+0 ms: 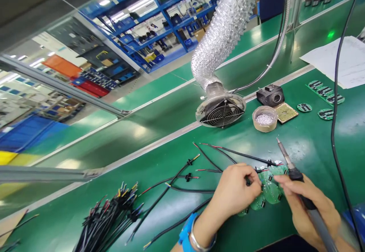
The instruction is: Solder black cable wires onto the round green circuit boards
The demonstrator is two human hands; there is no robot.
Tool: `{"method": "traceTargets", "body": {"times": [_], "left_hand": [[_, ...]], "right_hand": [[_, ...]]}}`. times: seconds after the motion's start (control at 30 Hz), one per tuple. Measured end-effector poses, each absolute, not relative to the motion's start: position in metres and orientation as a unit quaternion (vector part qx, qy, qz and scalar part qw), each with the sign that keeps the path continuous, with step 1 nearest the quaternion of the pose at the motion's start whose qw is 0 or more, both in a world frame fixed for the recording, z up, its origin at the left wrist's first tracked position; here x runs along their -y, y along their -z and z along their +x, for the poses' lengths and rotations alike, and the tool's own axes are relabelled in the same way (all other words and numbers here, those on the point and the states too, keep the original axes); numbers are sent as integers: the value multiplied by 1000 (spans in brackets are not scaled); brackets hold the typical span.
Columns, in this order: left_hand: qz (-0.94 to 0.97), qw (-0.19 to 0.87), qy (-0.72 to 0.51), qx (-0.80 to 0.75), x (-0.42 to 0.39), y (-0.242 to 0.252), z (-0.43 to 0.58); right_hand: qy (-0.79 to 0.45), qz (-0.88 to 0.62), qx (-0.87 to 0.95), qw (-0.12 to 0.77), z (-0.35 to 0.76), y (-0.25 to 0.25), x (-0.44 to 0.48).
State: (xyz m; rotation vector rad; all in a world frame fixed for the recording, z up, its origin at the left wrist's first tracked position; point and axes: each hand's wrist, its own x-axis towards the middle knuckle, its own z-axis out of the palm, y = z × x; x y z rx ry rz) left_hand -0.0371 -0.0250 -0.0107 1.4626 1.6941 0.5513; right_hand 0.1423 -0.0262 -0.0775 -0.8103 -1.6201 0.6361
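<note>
My left hand [232, 193] is closed in a pinch on a black wire [239, 154] at a cluster of round green circuit boards [270, 191] lying on the green bench. My right hand [306, 206] is wrapped round a soldering iron [288, 162], whose tip points up and away above the boards. Several loose black wires with red and yellow ends [182, 174] spread to the left of my left hand. A blue strap and a metal bracelet sit on my left wrist.
A bundle of black wires [110, 216] lies at the lower left. A silver fume duct with a round fan grille [222, 111] hangs over the bench. Behind are a tub of solder bits [265, 119], an iron stand with sponge [272, 96], more round boards [325, 90], papers [342, 60] and a hanging black cable [335, 122].
</note>
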Motion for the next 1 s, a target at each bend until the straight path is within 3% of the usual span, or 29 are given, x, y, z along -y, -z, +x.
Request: {"method": "traceTargets", "body": {"times": [0.13,0.33,0.5,0.7,1.0], "left_hand": [[655,263,-161,-689,23,23,-27],[643,248,-171,-705,24,28,-24],[633,316,-232,-668,27,28,-23],[666,193,-234,-681,29,43,-18],[662,199,-209,-692,27,41,-19]], "right_hand": [[-272,-363,708,541,162,77,13],[-265,-335,751,503,175,51,0],[-269,-341,753,494,179,48,-3],[-264,-356,743,502,179,47,-3],[-314,-336,763,455,175,62,2]]}}
